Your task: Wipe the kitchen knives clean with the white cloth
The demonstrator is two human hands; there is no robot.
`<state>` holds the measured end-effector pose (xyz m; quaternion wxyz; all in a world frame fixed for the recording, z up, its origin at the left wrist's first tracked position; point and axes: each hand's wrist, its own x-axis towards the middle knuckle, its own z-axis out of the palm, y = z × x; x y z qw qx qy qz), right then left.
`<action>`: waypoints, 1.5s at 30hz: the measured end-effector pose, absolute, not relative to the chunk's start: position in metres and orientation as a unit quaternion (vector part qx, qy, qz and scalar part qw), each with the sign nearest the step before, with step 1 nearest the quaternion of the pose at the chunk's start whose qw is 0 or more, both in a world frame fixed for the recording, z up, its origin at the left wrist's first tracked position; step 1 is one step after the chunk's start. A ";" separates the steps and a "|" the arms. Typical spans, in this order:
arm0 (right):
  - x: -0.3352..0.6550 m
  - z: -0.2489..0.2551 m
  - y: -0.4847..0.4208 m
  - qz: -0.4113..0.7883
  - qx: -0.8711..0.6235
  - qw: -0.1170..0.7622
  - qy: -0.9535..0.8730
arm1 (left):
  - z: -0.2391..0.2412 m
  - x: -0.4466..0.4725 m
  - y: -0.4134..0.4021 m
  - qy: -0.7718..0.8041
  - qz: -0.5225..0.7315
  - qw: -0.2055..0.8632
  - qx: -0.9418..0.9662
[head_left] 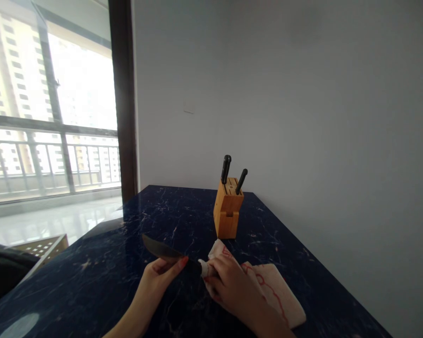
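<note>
A kitchen knife (159,248) is held level above the dark table, its tip pointing left. My left hand (162,277) pinches the blade near the handle end, thumb on the near side. My right hand (229,284) is closed round a white cloth (277,291) with red markings, part of which is wrapped about the knife's dark handle. The rest of the cloth spreads to the right over the tabletop. Beyond my hands stands a wooden knife block (229,211) with two black-handled knives in its slots.
The dark blue marbled table (183,211) reaches to a grey wall (285,117) behind and at the right. On the left, below the table's edge, is a light perforated basket (49,249) beside something dark. A large window (81,94) lies further left.
</note>
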<state>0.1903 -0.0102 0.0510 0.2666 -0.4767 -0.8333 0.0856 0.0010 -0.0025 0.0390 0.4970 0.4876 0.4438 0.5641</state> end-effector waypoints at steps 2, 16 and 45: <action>0.190 0.041 -0.005 0.087 -0.496 0.289 -0.814 | 0.037 0.000 -0.001 0.451 0.566 0.505 0.471; 0.168 0.056 -0.021 0.120 -0.512 0.327 -0.785 | 0.027 -0.001 0.002 0.493 0.525 0.531 0.446; 0.169 0.040 -0.014 0.088 -0.514 0.370 -0.769 | 0.027 0.002 0.002 0.430 0.523 0.586 0.445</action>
